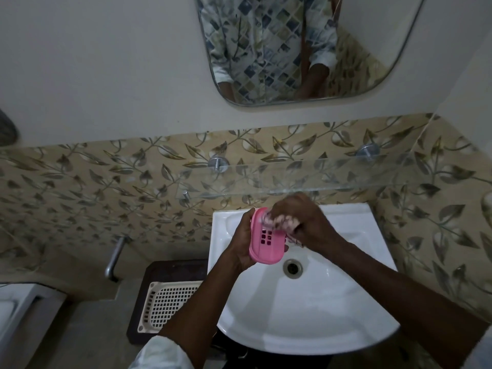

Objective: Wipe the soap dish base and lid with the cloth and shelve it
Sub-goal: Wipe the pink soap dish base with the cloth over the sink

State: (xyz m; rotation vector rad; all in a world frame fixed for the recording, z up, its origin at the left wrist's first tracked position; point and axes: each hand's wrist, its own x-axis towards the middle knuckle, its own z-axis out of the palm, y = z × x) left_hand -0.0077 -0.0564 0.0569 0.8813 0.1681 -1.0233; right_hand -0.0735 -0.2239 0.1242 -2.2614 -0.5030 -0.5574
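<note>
Bathroom: white sink under a glass shelf. Left hand curls round the pink soap dish from its left edge and holds it over the basin, long axis pointing away from the person toward the wall. Right hand bunches the cloth against the dish's far end (slotted face toward camera). Shelf sits just beyond that end, right hand nearer it. Wiping looks unfinished.

Glass shelf on wall above white basin; cream perforated tray lies on dark stand.
</note>
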